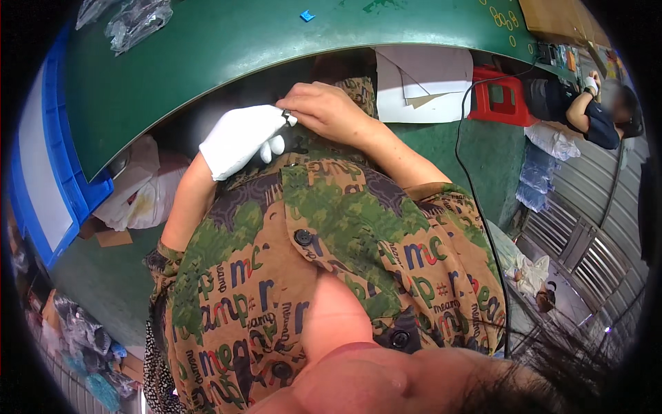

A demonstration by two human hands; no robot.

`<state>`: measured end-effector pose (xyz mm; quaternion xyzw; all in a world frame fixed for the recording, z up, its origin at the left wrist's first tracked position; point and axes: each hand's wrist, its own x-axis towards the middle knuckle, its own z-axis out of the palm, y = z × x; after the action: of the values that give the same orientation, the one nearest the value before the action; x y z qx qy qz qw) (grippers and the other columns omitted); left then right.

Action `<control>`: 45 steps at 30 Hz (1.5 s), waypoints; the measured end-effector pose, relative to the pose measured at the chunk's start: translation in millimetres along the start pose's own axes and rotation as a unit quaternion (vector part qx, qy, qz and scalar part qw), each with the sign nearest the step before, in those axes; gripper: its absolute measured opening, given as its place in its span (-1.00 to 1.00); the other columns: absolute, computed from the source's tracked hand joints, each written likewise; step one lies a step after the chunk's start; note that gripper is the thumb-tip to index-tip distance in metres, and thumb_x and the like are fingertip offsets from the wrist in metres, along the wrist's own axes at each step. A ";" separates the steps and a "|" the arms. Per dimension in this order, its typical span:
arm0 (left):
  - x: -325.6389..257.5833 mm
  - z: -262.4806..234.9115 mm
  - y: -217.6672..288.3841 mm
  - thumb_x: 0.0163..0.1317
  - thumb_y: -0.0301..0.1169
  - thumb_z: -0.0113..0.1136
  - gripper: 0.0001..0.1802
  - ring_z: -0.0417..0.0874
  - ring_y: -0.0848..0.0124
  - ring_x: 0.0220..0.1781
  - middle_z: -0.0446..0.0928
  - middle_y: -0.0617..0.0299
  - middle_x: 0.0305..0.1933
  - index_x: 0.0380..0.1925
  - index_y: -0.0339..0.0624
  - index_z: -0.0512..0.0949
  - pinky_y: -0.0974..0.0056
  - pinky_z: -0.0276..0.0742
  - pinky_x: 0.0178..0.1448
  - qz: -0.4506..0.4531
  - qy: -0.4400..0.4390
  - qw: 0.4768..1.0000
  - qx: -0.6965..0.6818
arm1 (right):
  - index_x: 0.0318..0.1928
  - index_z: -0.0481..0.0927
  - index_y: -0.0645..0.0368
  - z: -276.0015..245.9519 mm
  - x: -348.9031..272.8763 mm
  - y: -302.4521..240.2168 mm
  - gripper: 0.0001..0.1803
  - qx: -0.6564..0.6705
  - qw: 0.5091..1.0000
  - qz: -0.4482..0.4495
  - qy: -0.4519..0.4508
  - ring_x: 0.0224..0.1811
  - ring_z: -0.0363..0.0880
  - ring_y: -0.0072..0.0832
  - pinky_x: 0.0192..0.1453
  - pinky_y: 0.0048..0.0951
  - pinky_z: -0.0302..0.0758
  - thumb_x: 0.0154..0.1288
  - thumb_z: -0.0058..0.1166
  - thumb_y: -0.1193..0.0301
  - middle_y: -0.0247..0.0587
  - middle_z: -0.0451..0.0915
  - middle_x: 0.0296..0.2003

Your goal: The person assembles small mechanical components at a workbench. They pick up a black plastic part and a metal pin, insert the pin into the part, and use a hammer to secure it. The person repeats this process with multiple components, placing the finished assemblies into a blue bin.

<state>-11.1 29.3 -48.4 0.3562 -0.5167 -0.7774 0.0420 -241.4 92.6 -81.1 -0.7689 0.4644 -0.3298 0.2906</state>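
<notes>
My left hand (241, 141), in a white glove, is closed with its fingertips around a small dark piece (286, 114) with a shiny edge. The piece is too small and too covered to name. Bare and curled, my right hand (324, 110) meets the glove at that same piece, its thumb and fingers pinched together against it. Both hands are held in front of my patterned shirt, just below the near edge of the green table (227, 55). On the tabletop beyond lies a small bright blue piece (307, 15), apart from both hands.
Clear plastic bags (138, 24) lie at the table's far left, yellow rings (503, 17) and a cardboard box (558, 21) at its right. A blue-rimmed bin (62, 159) stands left. A black cable (460, 131) hangs near a red stool (483, 114). Another person (586, 110) sits far right.
</notes>
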 end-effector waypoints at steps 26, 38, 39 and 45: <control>6.3 -1.1 -10.7 0.51 -0.20 0.13 -0.68 0.57 0.51 -0.53 0.65 0.26 -0.47 -0.13 -0.24 0.68 0.37 0.49 -0.39 0.020 0.017 0.997 0.072 | -0.13 0.70 0.08 -11.2 0.0 -30.1 -0.82 -0.081 0.991 -0.044 0.102 -0.26 0.64 -0.33 -0.17 -0.30 0.49 0.26 0.33 0.37 -0.33 0.66 -0.30; 26.9 9.0 -6.8 0.56 -0.29 0.03 -0.67 0.55 0.57 -0.52 0.64 0.26 -0.46 0.07 -0.23 0.67 0.40 0.51 -0.33 -0.012 0.035 0.989 0.146 | -0.14 0.69 0.16 -119.1 21.7 -58.7 -0.87 0.096 0.988 -0.027 0.121 -0.15 0.65 -0.34 -0.05 -0.35 0.57 0.40 0.26 0.38 -0.20 0.63 -0.25; 21.2 7.9 -8.0 0.56 -0.31 0.04 -0.67 0.55 0.55 -0.51 0.64 0.26 -0.46 0.08 -0.28 0.65 0.41 0.50 -0.34 0.009 0.042 0.991 0.123 | -0.10 0.69 0.19 -139.5 18.4 -47.9 -0.87 0.077 0.982 -0.011 0.172 -0.13 0.66 -0.40 -0.01 -0.36 0.58 0.38 0.25 0.47 -0.22 0.65 -0.21; 16.0 11.6 -14.0 0.57 -0.34 0.05 -0.68 0.55 0.54 -0.49 0.64 0.23 -0.43 0.09 -0.32 0.64 0.42 0.50 -0.33 0.040 0.007 0.997 0.060 | -0.05 0.74 0.20 -238.1 -28.5 67.2 -0.81 0.093 0.824 0.167 0.533 -0.32 0.57 -0.69 -0.20 -0.62 0.53 0.35 0.30 0.47 -0.45 0.70 -0.23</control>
<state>-25.6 37.8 -65.8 0.3430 -0.5757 -0.7402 0.0556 -471.6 58.0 7.7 -0.3532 0.6358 -0.6760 0.1184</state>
